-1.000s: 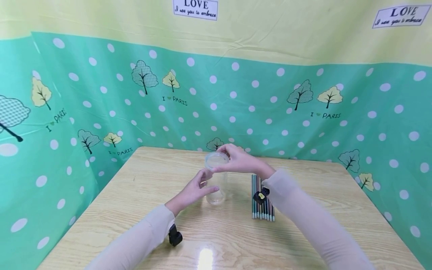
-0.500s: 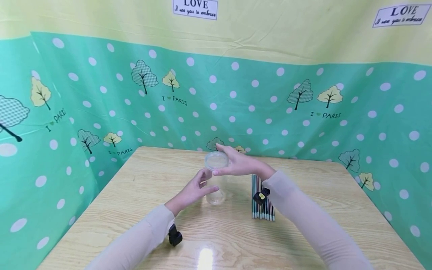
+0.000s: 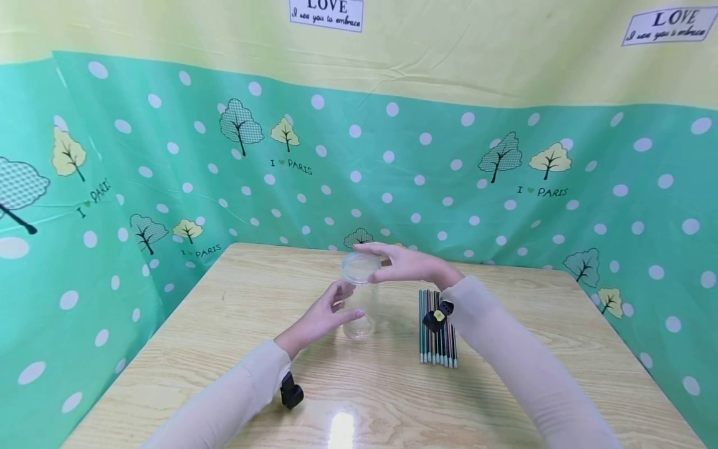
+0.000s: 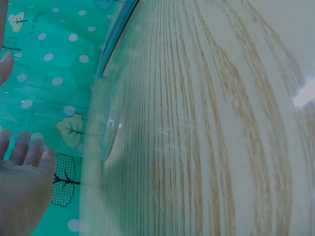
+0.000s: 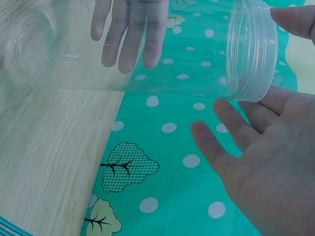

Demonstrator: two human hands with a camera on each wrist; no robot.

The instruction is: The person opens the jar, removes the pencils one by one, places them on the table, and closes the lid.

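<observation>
A clear plastic jar (image 3: 367,305) stands upright on the table, with a translucent screw lid (image 3: 359,267) on its top. My left hand (image 3: 320,317) holds the jar from the left, thumb towards the front; its fingers show through the clear wall in the right wrist view. Around the lid's right side lies my right hand (image 3: 412,265). In the right wrist view the thumb (image 5: 295,20) touches the lid's edge, and fingers (image 5: 236,120) lie near the opposite side. Only the jar's base (image 4: 114,123) shows clearly in the left wrist view. Nothing is seen inside the jar.
A row of several pencils (image 3: 437,357) with white eraser ends lies on the wooden table (image 3: 252,299), right of the jar and partly under my right wrist. A green and yellow printed curtain (image 3: 314,206) hangs behind the table.
My right thumb has moved from the lid's front to its right side, and the hand has shifted slightly right. The left hand and jar have stayed in place.
</observation>
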